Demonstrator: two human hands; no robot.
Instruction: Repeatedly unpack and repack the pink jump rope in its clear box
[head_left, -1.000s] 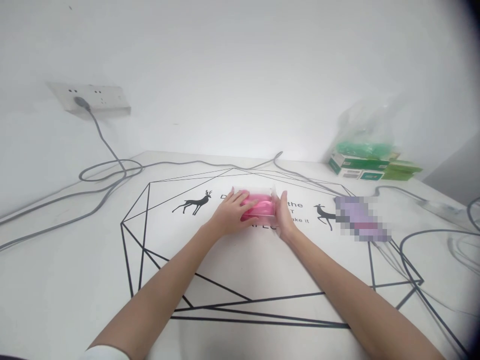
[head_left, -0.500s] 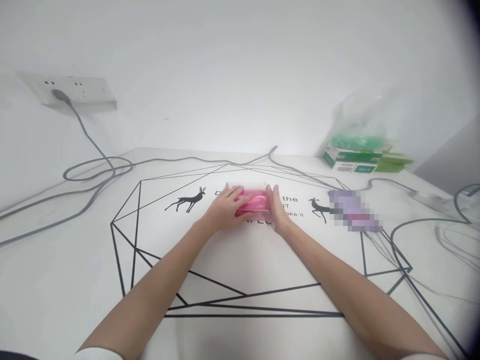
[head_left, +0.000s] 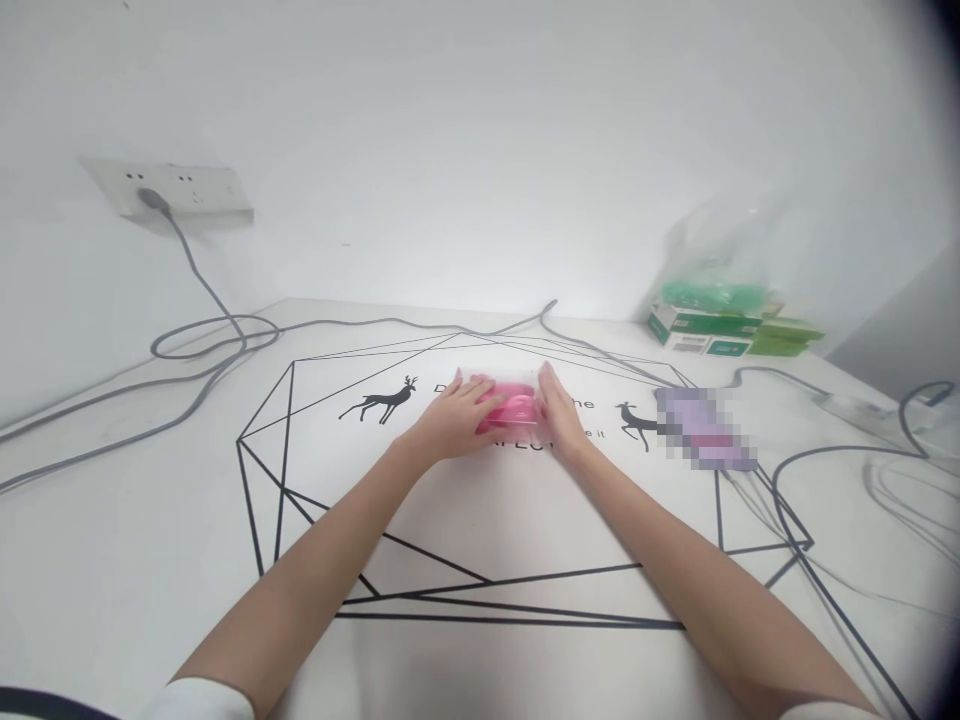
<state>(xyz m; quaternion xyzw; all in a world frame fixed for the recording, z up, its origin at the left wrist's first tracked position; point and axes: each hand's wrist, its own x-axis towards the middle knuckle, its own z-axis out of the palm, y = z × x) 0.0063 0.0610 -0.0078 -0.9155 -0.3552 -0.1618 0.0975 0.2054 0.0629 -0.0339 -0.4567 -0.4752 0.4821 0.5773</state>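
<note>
A small clear box with pink contents (head_left: pixel 516 409) lies on the white table (head_left: pixel 150 520), over printed lettering between two deer drawings. My left hand (head_left: pixel 448 421) rests on the box's left side and top, fingers stretched across it. My right hand (head_left: pixel 556 415) presses flat against the box's right side, fingers together and pointing away from me. Both hands enclose the box between them; its near edge is hidden by my hands.
A blurred purple object (head_left: pixel 703 427) lies right of the box. Green and white cartons under a clear bag (head_left: pixel 720 325) stand at the back right. Grey cables (head_left: pixel 210 345) run from a wall socket (head_left: pixel 176 190) across the back; more cables (head_left: pixel 847 470) loop at the right.
My hands have stayed on the pink box with little change; my right fingers now reach a bit further along its side. The view shifted slightly.
</note>
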